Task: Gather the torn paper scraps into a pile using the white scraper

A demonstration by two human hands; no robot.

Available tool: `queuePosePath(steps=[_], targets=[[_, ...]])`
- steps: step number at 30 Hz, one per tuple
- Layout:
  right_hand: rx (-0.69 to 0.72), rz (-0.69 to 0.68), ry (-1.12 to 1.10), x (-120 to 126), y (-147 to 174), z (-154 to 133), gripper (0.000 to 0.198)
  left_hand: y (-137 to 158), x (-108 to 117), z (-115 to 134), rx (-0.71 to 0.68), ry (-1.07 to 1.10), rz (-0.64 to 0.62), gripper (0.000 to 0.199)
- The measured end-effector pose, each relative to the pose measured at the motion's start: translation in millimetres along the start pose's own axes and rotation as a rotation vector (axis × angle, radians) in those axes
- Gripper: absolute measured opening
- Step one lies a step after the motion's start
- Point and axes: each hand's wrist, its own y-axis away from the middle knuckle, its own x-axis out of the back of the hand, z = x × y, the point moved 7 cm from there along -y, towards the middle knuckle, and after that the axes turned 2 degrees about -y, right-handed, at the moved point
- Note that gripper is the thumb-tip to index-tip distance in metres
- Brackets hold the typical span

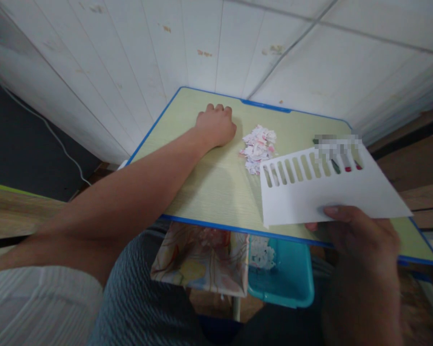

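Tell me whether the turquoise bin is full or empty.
Neither: the turquoise bin is partly filled. White scraps lie toward the picture's left, while bare turquoise shows on the right.

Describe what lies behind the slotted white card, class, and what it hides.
Through the slotted white card, pale tabletop shows, plus a dark green piece and red bits towards the right. The card's solid parts hide the rest; what those pieces belong to cannot be told.

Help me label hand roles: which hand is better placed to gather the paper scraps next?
Probably the left hand: it rests on the table beside the paper scraps, while the right hand holds the slotted white sheet.
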Motion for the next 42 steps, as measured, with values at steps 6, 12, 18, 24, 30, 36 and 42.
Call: queuePosePath(steps=[6,12,18,24,30,36,42], targets=[[0.017,0.029,-0.045,-2.0,-5.0,-4.3,0.056,-0.6,-1.1,-0.8,-0.007,-0.007,0.003,0.058],[-0.026,0.011,-0.055,-0.6,-3.1,0.7,0.057,1.7,1.3,1.7,0.0,-0.005,-0.008,0.057],[-0.055,0.0,-0.1,-1.4,-2.2,-0.9,0.054,1.6,1.9,1.8,0.007,-0.002,-0.006,0.055],[-0.056,0.007,-0.108,-5.5,-1.8,-2.7,0.052,-0.3,-0.2,0.1,0.005,0.019,0.004,0.058],[-0.024,0.028,-0.088,-2.3,-5.2,-2.9,0.049,3.3,3.5,2.0,0.014,0.019,-0.019,0.061],[0.1,0.225,0.036,13.0,-7.0,-6.1,0.023,6.3,7.0,3.6,0.002,0.019,-0.021,0.062],[0.161,0.208,0.27,23.2,-2.3,-1.8,0.016,7.5,6.8,4.5,0.013,0.006,-0.045,0.062]])
